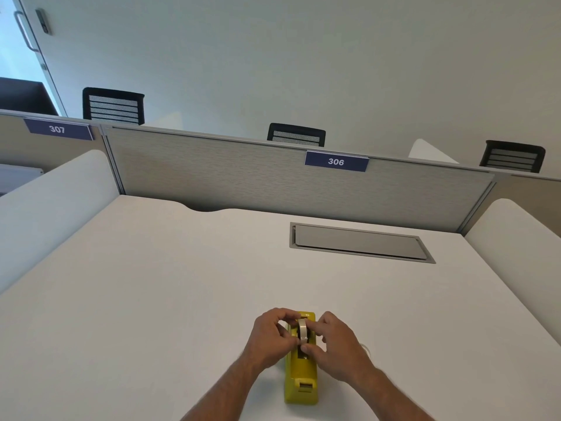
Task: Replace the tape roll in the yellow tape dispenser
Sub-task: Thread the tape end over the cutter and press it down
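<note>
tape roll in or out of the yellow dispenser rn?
In, seating unclear. The clear tape roll stands on edge in the yellow plastic dispenser's cradle, pinched by left hand and right hand.

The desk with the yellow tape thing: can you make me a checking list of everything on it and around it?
Surface: white desk, grey hatch closed.
Job's things: yellow tape dispenser on desk; tape roll in its cradle.
Clutter: pale object behind right hand, partly hidden.
Grippers: left hand and right hand pinch the roll.
Cables: nothing seen.
Surroundings: grey partition, sign 306, black chairs.
</note>
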